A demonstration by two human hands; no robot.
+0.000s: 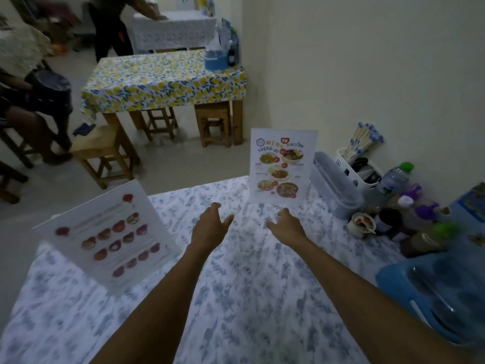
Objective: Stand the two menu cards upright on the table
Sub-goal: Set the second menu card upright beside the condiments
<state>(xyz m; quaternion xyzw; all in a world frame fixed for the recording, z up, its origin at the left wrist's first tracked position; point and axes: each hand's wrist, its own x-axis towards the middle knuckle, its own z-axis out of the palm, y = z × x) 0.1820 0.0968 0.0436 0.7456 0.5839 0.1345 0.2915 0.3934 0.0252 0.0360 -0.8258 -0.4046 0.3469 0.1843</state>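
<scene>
Two white menu cards with food photos stand on the table with the blue-flowered cloth (pixel 249 298). One menu card (pixel 282 166) is upright at the far edge and faces me. The other menu card (pixel 110 237) stands at the left edge, leaning back and turned at an angle. My left hand (pixel 210 224) and my right hand (pixel 287 223) hover side by side over the middle of the table, just in front of the far card. Both hands have their fingers apart and hold nothing, and neither touches a card.
Along the right side stand a clear lidded box (pixel 333 182), a white caddy of chopsticks (pixel 359 164), a water bottle (pixel 395 177), sauce bottles (pixel 391 219) and a blue basket (pixel 433 292). Beyond are wooden stools (pixel 105 153), a lemon-print table (pixel 162 80) and other people.
</scene>
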